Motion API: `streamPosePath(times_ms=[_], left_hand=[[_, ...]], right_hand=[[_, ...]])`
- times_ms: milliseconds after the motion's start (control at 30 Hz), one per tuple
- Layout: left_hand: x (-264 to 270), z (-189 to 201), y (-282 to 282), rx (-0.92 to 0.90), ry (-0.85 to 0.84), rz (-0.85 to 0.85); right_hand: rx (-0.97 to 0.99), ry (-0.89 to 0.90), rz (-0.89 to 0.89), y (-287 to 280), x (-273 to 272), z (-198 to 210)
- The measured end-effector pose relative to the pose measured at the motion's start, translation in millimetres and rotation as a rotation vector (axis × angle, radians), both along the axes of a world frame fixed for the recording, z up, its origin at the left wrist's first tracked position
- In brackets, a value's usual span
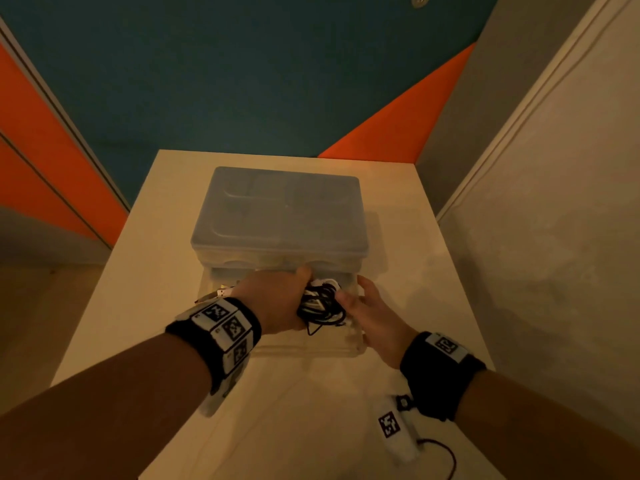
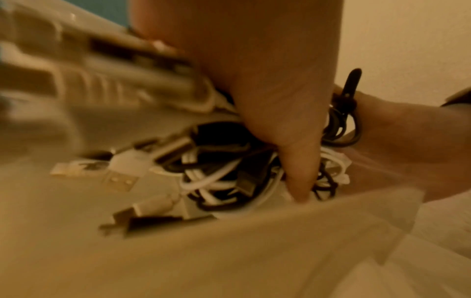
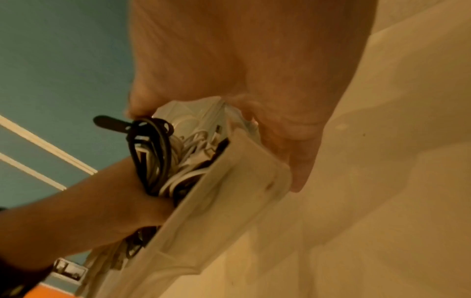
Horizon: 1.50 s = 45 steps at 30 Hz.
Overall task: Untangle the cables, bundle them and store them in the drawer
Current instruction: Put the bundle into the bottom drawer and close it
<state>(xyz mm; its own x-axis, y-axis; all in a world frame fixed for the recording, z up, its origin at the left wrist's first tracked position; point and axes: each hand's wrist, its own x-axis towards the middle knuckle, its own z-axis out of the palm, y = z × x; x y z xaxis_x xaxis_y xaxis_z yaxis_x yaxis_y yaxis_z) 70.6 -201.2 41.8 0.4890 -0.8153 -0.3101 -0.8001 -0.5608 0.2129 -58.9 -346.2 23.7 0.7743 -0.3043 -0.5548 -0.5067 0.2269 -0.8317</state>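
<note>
Table (image 1: pixel 145 271) carries a clear plastic box (image 1: pixel 277 209) near its back edge, with the drawer (image 1: pixel 356 344) pulled out toward me. Cables (image 1: pixel 322 303) sit in the drawer's right half, a black-and-white bundle. I'd guess it's light, floppy and springy, so best grabbed around the middle where the strap (image 2: pixel 350 86) cinches it, not by the plugs. Left hand (image 1: pixel 277 299) is on top of the bundle, fingers curled around it. Right hand (image 1: pixel 374 317) grips the drawer's right front corner, thumb just touching the loops.
</note>
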Motion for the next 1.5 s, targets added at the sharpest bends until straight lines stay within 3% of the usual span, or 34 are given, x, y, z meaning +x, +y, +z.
streamPosePath(times_ms=[200, 367, 467, 600, 833, 933, 1100, 1300, 1400, 1500], left_hand=[[2, -8, 1, -0.054, -0.061, -0.046], [5, -5, 10, -0.159, -0.014, -0.107], [4, 3, 24, -0.2, -0.187, -0.208], [-2, -9, 62, -0.297, -0.376, -0.187], [4, -25, 69, -0.173, -0.148, -0.096], [11, -29, 72, -0.19, -0.129, -0.131], [10, -40, 73, -0.259, -0.185, -0.113], [11, -30, 65, -0.304, -0.311, -0.053], [9, -32, 64, -0.295, -0.309, -0.053], [7, -33, 63, -0.304, -0.316, -0.056]], right_hand=[[-0.102, 0.037, 0.07, 4, 11, -3], [-0.165, 0.077, 0.107, 4, 15, 1], [-0.178, 0.086, 0.11, 5, 14, 1], [-0.177, 0.083, 0.111, 1, 13, -3], [-0.223, 0.089, 0.082, -2, 14, -4], [-0.438, 0.091, 0.16, -6, 13, 11], [-1.092, -0.022, 0.255, -17, -3, 20], [-1.297, -0.215, 0.344, -4, -13, 27], [-1.367, -0.306, 0.524, 9, -8, 24], [-1.415, -0.192, 0.774, 17, 6, 15]])
